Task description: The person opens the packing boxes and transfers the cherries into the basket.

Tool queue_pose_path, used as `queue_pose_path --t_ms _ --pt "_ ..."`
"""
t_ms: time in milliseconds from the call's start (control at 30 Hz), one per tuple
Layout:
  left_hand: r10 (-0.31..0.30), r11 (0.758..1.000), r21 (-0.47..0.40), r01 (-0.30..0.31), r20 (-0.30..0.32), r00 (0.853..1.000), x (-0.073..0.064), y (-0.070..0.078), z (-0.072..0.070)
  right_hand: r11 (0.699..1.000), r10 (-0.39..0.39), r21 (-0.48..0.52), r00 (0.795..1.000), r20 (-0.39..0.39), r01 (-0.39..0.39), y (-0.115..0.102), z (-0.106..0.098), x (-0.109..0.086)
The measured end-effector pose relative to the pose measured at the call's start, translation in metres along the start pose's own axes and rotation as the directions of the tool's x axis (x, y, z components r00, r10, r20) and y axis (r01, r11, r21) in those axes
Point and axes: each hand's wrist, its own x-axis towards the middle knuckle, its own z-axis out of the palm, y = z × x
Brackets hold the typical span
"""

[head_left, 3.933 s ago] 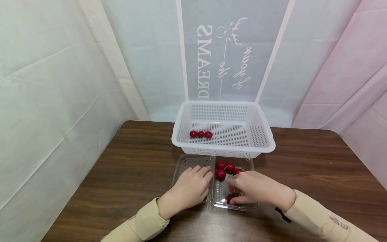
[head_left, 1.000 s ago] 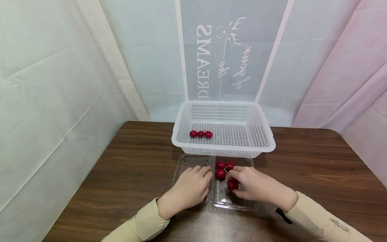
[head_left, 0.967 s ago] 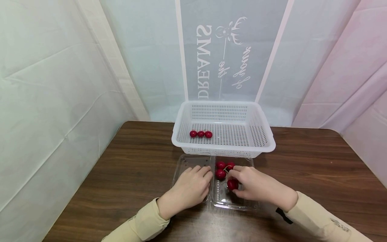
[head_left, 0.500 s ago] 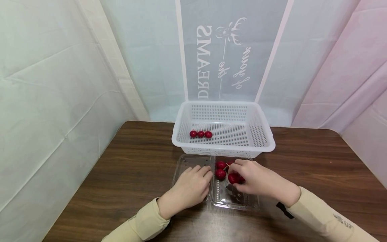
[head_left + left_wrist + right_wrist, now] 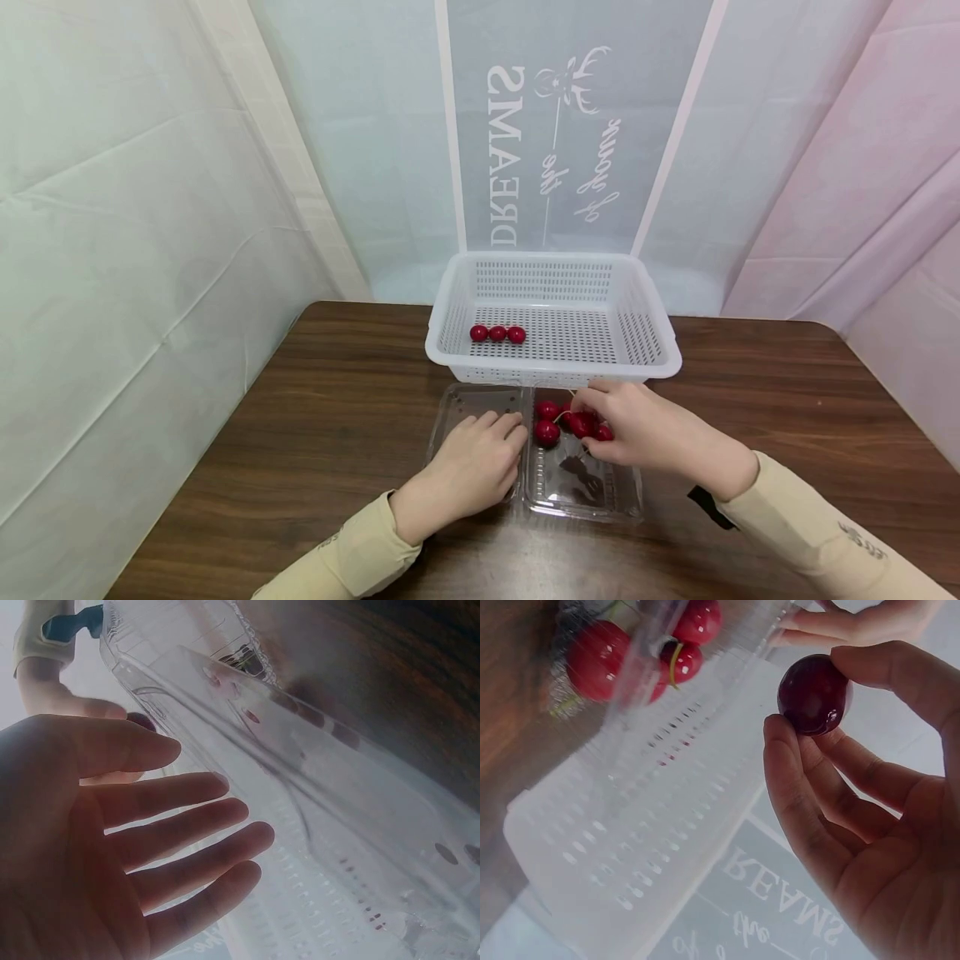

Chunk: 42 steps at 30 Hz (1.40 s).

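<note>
My right hand [image 5: 637,425] pinches a dark red cherry [image 5: 814,694] between thumb and fingers, above the right half of a clear plastic clamshell box [image 5: 558,492]. Several cherries with stems lie in that half, among them a red cherry [image 5: 547,432] near the hinge and a larger-looking cherry [image 5: 600,660] in the right wrist view; the hand partly covers some. Over the box's left half lies my left hand [image 5: 468,467], with nothing in its grasp. The left wrist view shows the left fingers [image 5: 187,847] extended and spread beside the clear plastic.
Behind the box stands a white perforated basket [image 5: 652,367], its front close to the box's back edge. Three cherries [image 5: 497,333] sit in a row at its left side. The brown wooden table [image 5: 315,400] is bordered by pale curtains [image 5: 187,208].
My right hand has picked up a cherry from the front of the box's right half and moved it back toward the other cherries. My left hand has stayed put.
</note>
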Motion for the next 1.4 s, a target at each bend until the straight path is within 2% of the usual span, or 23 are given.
queue_pose_path --t_ms 267,633,1000,1400 --pt "0.001 1.000 -0.008 -0.001 -0.004 1.000 -0.001 0.000 0.001 1.000 0.008 -0.018 1.000 -0.018 -0.009 -0.001 -0.009 0.008" --pt "0.001 1.000 -0.008 -0.001 -0.010 1.000 -0.001 -0.001 0.002 0.998 0.062 0.000 0.998 0.021 -0.063 0.002 -0.022 0.016" --pt "-0.002 1.000 -0.008 0.002 -0.008 1.000 -0.001 -0.001 0.000 0.999 0.034 -0.036 0.999 0.004 -0.034 0.011 -0.027 0.027" --pt "-0.002 1.000 -0.012 0.001 -0.013 1.000 -0.001 -0.002 0.001 0.999 0.021 -0.030 0.998 0.052 -0.020 0.025 -0.031 0.043"
